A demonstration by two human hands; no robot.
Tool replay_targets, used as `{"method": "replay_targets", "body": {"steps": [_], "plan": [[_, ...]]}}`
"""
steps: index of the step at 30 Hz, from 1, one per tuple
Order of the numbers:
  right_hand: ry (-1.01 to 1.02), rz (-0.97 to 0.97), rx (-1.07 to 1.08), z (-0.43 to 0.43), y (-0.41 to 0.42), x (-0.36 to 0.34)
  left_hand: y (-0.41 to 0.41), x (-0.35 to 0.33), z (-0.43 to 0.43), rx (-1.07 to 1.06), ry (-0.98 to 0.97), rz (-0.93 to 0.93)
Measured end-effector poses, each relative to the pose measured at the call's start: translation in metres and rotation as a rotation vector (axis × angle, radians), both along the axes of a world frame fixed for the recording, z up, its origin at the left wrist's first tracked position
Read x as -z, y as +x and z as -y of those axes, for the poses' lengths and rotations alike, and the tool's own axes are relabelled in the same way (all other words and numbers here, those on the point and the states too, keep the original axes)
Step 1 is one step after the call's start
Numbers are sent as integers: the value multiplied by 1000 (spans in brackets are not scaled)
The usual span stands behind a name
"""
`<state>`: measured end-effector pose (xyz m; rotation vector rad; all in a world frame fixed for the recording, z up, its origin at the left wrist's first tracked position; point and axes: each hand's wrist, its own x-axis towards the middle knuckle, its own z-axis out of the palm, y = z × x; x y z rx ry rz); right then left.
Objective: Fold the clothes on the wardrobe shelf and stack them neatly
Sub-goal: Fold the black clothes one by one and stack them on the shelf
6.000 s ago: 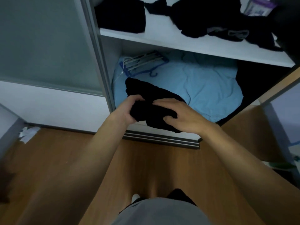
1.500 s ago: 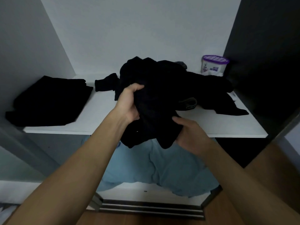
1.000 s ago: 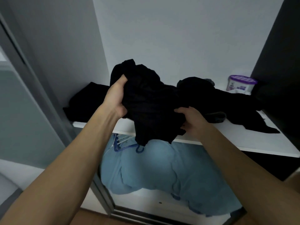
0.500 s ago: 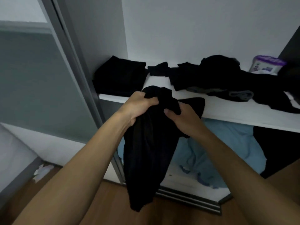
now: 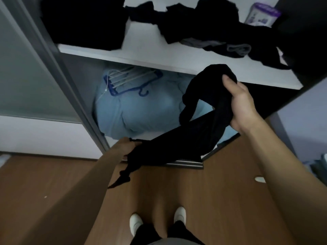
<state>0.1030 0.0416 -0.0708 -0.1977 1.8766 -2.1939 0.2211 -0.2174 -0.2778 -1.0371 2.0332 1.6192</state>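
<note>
While stretched below the white shelf (image 5: pixel 152 55), a black garment (image 5: pixel 200 124) is gripped by the closed right hand (image 5: pixel 242 103) and left hand (image 5: pixel 127 145).

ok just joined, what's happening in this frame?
A person stands at an open wardrobe, holding one black garment stretched between both hands: the right hand grips one end up near the white shelf, the left hand holds the other end lower down. It is not yet folded. On the shelf, a dark stack sits at the left and a loose black pile lies to the right.
</note>
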Motion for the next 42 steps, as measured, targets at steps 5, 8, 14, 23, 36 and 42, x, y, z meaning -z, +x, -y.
{"method": "replay_targets", "body": {"steps": [5,8,14,23,36,42], "plan": [[45,16,-31,-15,-1,0,-8,-13,-23,-186,216,-149],[204,-1,-38,-40,-10,12,-14,-46,-24,-387,423,-294],[1087,119,-638,-80,-1,63,-24,-108,-40,-362,491,-476],[437,116,-381,-48,-19,110,-37,-167,-90,-165,519,-622],[222,351,-466,-43,-1,145,-35,-195,-101,-272,841,-774],[92,460,-582,-64,17,148,-36,-182,-102,-357,630,-603]]}}
